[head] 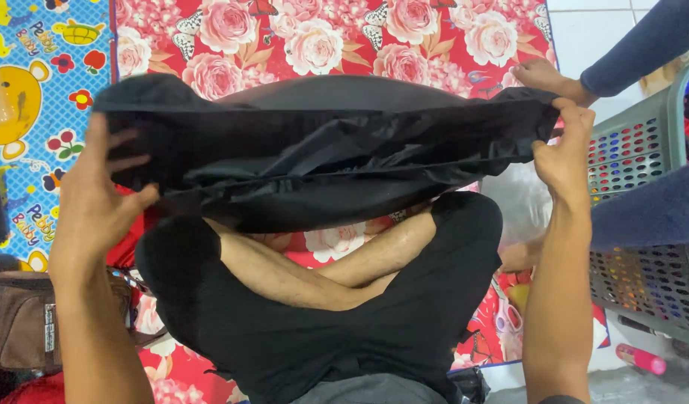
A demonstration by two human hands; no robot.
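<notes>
- Head view: a black garment [322, 150] hangs stretched across the middle of the frame, its long axis running left to right, above the person's crossed legs in black shorts [322, 329].
- The left hand [98, 198], at centre left, has its fingers spread wide against the garment's left end; the palm lies on the cloth, and whether any cloth is pinched behind it I cannot tell.
- The right hand [565, 153], at centre right, is closed on the garment's right end, thumb and fingers pinching the edge.
- The cloth spans the gap between the two hands, so each hand meets one end of it; neither is nearer than the other.
- Another person's hand [543, 77], in a dark blue sleeve, reaches in from the upper right and touches the garment's right corner.
- A grey perforated basket [644, 224] stands at the right edge.
- A red rose-patterned mat [322, 37] covers the floor beneath, with a brown bag [19, 318] at lower left.
</notes>
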